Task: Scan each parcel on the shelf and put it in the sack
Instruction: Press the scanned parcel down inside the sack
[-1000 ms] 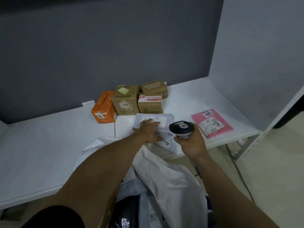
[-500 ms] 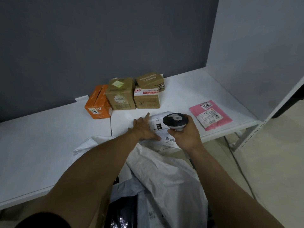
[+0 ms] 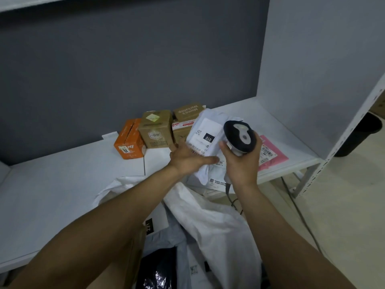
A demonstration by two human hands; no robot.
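My left hand (image 3: 188, 158) holds a white poly-bag parcel (image 3: 205, 138) tilted up off the white shelf (image 3: 62, 184), label side toward me with a black "010" mark. My right hand (image 3: 241, 161) grips a black-and-white barcode scanner (image 3: 239, 136) right beside the parcel's label. Another white parcel (image 3: 214, 181) lies under them at the shelf's front edge. The white woven sack (image 3: 208, 226) hangs open below my arms, with dark and white bagged parcels inside.
At the back of the shelf stand an orange box (image 3: 130, 142) and three brown cardboard boxes (image 3: 156, 132). A pink mailer (image 3: 270, 155) lies flat to the right. The shelf's white upright (image 3: 354, 132) rises on the right, a black bin (image 3: 360, 134) behind it.
My left hand has lifted the white parcel off the shelf and tilted its label up. My right hand brought the scanner up against it.
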